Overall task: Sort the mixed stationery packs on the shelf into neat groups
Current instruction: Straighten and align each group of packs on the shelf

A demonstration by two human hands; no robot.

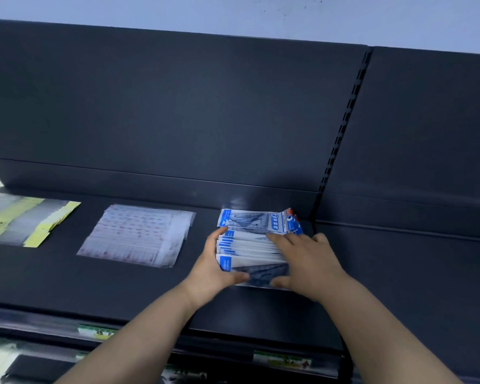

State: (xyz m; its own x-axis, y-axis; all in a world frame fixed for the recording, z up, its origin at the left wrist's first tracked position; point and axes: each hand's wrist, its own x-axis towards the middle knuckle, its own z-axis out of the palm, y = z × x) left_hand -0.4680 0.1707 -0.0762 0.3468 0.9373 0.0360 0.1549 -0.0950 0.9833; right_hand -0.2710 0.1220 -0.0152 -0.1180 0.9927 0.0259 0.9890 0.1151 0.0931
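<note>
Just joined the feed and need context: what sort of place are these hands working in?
Probably a shop's display shelving: the dark metal shelf has a slotted black upright in its back panel, green-and-yellow label strips along its front edge, and a stack of identical blue-and-white plastic packs.

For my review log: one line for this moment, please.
left hand holds blue packs | right hand rests on them | red-print packs, yellow packs lie apart on shelf

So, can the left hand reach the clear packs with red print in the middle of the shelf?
Probably yes. Only bare shelf lies between the left hand and the clear red-printed packs. It grips the blue set-square packs now and would need to let go first.
</note>
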